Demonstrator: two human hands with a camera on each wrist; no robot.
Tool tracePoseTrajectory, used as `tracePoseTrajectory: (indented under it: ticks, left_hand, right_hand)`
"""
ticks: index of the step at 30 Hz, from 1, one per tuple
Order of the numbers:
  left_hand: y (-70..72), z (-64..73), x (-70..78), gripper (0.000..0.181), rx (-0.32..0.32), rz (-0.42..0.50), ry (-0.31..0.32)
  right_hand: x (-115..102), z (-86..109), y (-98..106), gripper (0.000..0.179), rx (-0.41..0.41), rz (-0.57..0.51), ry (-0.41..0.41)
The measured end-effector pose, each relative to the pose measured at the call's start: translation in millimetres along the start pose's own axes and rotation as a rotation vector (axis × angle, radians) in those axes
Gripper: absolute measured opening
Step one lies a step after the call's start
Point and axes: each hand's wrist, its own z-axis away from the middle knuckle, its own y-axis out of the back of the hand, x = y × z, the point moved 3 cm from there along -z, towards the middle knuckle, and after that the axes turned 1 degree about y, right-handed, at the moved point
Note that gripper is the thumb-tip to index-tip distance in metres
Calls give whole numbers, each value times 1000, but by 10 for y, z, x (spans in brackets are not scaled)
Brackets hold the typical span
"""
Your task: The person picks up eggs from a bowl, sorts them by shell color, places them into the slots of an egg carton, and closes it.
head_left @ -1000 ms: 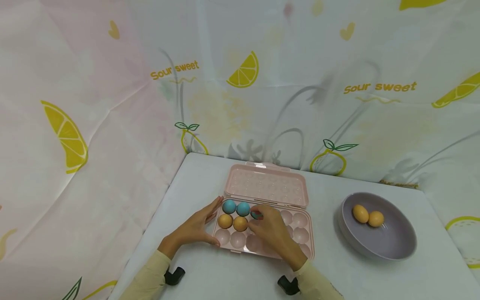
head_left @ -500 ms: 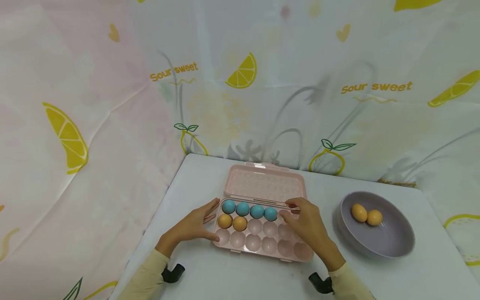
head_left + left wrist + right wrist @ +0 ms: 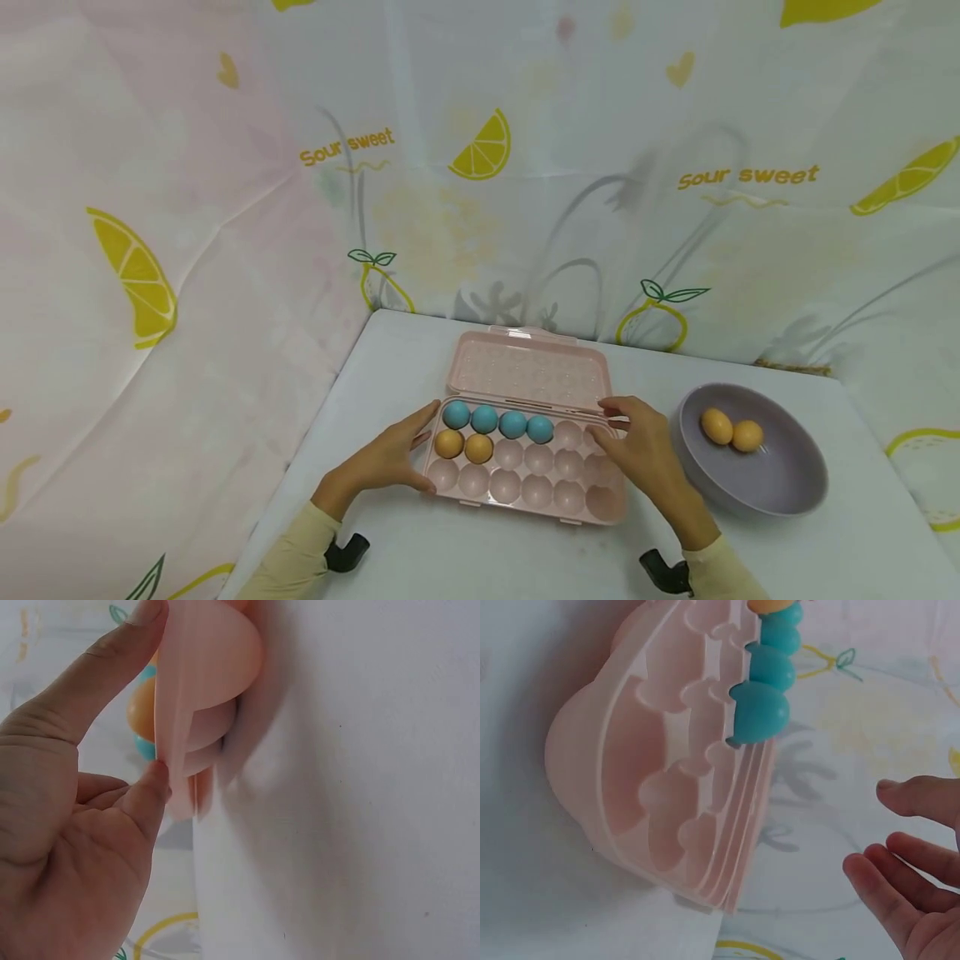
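Observation:
A pink egg box [image 3: 507,487] lies open on the table, its lid [image 3: 531,367] folded back toward the wall. Several blue eggs [image 3: 513,424] fill the left part of its back row. Two brown eggs [image 3: 478,448] sit at the left of the middle row. My left hand [image 3: 386,454] rests against the box's left end, thumb and fingers spread; in the left wrist view fingertips touch the rim [image 3: 172,712]. My right hand [image 3: 648,450] hovers by the box's right end, fingers loosely bent around nothing; the right wrist view shows it apart from the box.
A grey-purple bowl [image 3: 787,487] stands to the right of the box, with two brown eggs [image 3: 732,429] inside. The white table [image 3: 405,350] meets a fabric wall [image 3: 570,208] printed with lemons.
My right hand has left the back-row blue eggs and moved right to the box's end, uncovering the blue eggs and nearby cups. The left hand stays at the left end.

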Motion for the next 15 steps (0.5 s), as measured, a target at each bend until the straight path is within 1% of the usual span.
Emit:
tracePoseTrajectory:
  ticks: [4, 8, 15]
  left_hand:
    - [-5, -4, -29, 128, 9, 3, 5]
    - [-4, -9, -50, 128, 18, -15, 9]
    - [-10, -1, -71, 127, 23, -33, 23]
  right_hand:
    - [51, -32, 76, 40, 24, 45, 18]
    - [118, -54, 214, 38, 65, 83, 32]
    - [269, -21, 500, 33, 68, 109, -44]
